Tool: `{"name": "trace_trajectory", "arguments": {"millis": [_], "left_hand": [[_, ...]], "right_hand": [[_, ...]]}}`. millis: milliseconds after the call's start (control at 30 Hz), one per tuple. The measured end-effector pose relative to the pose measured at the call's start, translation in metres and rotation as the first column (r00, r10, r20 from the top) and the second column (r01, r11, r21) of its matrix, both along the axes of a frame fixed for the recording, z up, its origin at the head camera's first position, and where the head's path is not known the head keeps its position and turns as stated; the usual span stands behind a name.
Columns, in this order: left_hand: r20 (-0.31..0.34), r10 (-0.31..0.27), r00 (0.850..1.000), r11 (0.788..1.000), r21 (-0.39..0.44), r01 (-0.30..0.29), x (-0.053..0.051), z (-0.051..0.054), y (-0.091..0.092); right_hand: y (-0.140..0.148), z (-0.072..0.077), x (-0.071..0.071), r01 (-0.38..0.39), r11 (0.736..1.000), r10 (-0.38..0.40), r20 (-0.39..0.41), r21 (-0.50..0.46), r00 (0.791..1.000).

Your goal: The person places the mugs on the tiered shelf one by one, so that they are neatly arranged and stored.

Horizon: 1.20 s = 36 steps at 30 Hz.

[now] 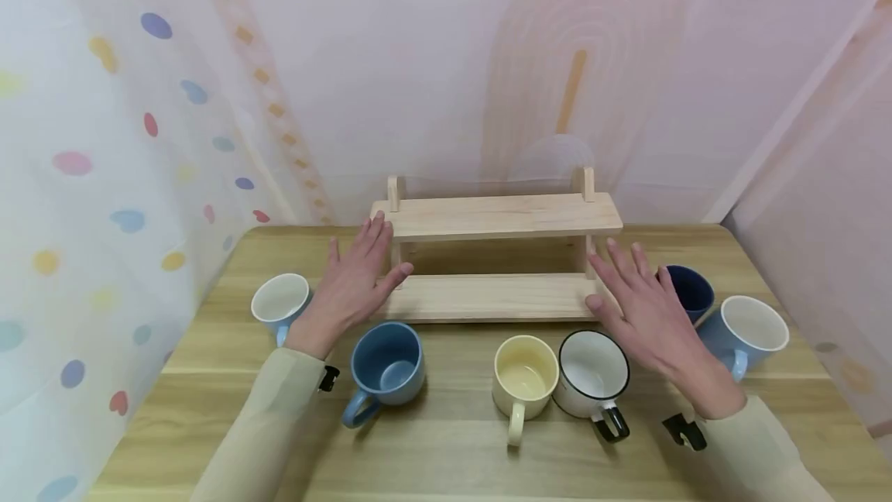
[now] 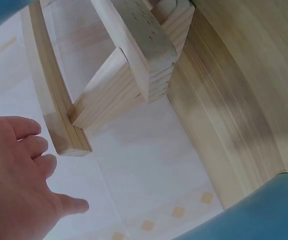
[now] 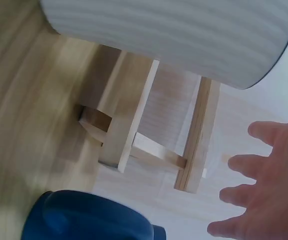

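Note:
A two-tier wooden shelf (image 1: 498, 297) stands at the back of the table. My left hand (image 1: 351, 281) is held out at its left end, palm down, fingers straight and thumb spread; the left wrist view shows a gap between hand and shelf (image 2: 109, 90). At the right end, my right hand (image 1: 644, 312) reaches forward with spread fingers, holding nothing. A blue mug (image 1: 390, 366), a yellow mug (image 1: 524, 378) and a white mug with black rim (image 1: 592, 370) stand in front of the shelf. Partly hidden behind my right hand is a navy mug (image 1: 688, 293).
Beyond my left wrist stands a pale blue mug (image 1: 280, 302) with a white inside. Another light blue mug (image 1: 746, 335) stands at the far right, beside the navy one. Patterned cloth (image 1: 418, 84) hangs behind and along both sides of the wooden table (image 1: 446, 455).

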State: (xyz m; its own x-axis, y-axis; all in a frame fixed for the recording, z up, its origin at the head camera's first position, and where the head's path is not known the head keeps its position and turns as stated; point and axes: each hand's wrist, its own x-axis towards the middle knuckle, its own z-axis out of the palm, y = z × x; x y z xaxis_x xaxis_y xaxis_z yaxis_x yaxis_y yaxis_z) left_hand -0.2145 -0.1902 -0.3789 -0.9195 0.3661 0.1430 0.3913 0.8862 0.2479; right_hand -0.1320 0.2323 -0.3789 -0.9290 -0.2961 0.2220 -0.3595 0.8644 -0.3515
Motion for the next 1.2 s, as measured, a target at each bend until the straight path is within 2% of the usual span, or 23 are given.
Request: {"name": "trace_trajectory", "arguments": {"millis": [233, 533, 833, 1200], "left_hand": [[0.053, -0.003, 0.999, 1.000, 0.026, 0.002, -0.001, -0.002, -0.012], [0.030, -0.004, 1.000, 0.999, 0.033, 0.003, 0.002, -0.001, -0.022], [0.017, -0.010, 1.000, 0.999, 0.045, 0.009, 0.001, -0.004, -0.026], [0.014, -0.017, 1.000, 0.998, 0.062, 0.016, 0.000, -0.004, -0.031]], "right_hand": [[0.001, -0.004, 0.016, -0.038, 0.999, 0.036, -0.044, -0.037, 0.998], [0.010, -0.012, 0.040, -0.104, 0.986, 0.093, -0.083, -0.131, 0.992], [0.016, -0.022, 0.057, -0.104, 0.970, 0.088, -0.079, -0.220, 0.993], [0.019, -0.025, 0.064, -0.030, 0.949, 0.035, 0.011, -0.315, 0.999]]}}
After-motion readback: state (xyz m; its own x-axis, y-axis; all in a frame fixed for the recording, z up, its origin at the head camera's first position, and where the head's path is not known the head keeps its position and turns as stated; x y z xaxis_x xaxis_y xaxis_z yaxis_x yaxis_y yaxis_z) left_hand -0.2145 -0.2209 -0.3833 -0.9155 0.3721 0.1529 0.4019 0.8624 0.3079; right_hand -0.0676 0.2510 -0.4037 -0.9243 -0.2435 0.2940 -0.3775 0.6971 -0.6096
